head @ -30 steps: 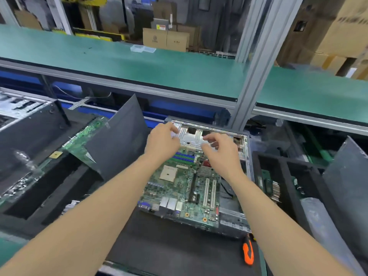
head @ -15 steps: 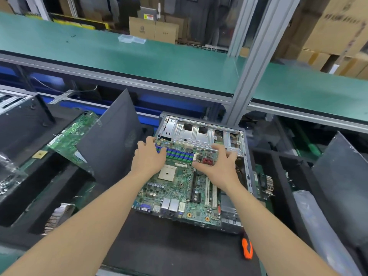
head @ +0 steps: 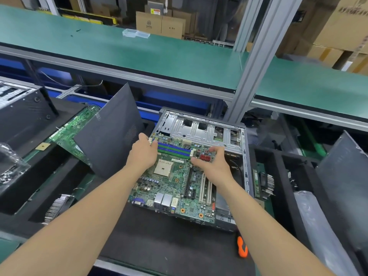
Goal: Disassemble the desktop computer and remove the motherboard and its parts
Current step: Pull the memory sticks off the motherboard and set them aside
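Note:
A green motherboard [head: 173,182] lies in the open metal computer case [head: 199,128], its near edge with the ports sticking out over the case's front rim. Blue and green memory slots and an empty CPU socket show on it. My left hand [head: 143,154] grips the board's far left edge beside the memory slots. Over the far right part, my right hand [head: 213,166] rests with spread fingers, thumb and forefinger either side of the red connectors.
A dark side panel [head: 111,136] leans just left of the case, with another green board [head: 73,126] and a heatsink [head: 55,208] beyond. An orange-handled screwdriver [head: 242,250] lies at the case's near right corner. Black foam compartments [head: 278,176] stand at right. An aluminium post [head: 253,66] rises behind.
Both hands came back from the drive cage at the far end onto the motherboard. My left hand took hold of its left edge and my right thumb and fingers spread apart.

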Tool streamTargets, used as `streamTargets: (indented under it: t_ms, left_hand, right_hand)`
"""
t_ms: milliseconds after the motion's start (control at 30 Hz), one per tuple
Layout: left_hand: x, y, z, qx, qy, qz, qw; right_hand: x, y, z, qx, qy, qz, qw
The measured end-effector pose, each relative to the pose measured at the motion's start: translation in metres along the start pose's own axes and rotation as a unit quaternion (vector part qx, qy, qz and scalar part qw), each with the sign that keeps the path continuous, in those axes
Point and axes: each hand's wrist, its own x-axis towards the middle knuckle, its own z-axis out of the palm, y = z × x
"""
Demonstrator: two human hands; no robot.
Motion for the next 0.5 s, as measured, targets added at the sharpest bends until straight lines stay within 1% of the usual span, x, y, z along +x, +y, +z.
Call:
streamTargets:
  t_ms: [67,200,300,400,500]
  left_hand:
    - [-0.002,0.001,-0.001,0.001,0.0,0.002,1.0]
    - [-0.005,0.003,-0.004,0.003,0.005,0.005,1.0]
    - [-0.006,0.004,-0.006,-0.004,0.007,0.009,1.0]
    - [-0.008,0.005,-0.008,-0.027,0.03,0.016,0.999]
    - [-0.008,0.001,-0.011,-0.056,0.043,0.01,0.997]
  right_hand:
    - [0.002,0.002,0.001,0.057,0.012,0.017,0.998]
    - [0.003,0.003,0.003,0.105,0.029,0.022,0.994]
    - [0.002,0.001,0.004,0.118,0.036,0.02,0.992]
    - [0.002,-0.003,0.004,0.129,0.042,0.012,0.991]
    - [0.0,-0.004,0.006,0.108,0.049,0.008,0.993]
